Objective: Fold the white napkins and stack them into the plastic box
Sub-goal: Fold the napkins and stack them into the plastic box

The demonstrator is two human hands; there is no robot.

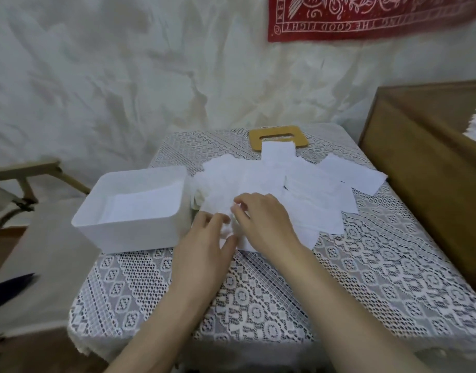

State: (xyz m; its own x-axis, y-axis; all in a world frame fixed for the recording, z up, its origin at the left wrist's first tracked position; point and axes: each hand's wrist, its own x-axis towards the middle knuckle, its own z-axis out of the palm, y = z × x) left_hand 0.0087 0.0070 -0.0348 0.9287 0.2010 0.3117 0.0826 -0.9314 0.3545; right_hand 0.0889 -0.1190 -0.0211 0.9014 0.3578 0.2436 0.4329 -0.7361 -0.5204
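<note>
On the left of the worktop (140,281) sits the plastic box (134,235); we see something white and flat on its bottom, maybe a napkin or two, so a little is done; just beside it our left hand (204,240) bends its fingers on the near napkin (218,204), but we cannot tell if it really grips; our right hand (263,219) pinches that napkin's edge with curled fingers; further right the loose napkins (314,189) lie spread flat, so most folding is left.
</note>
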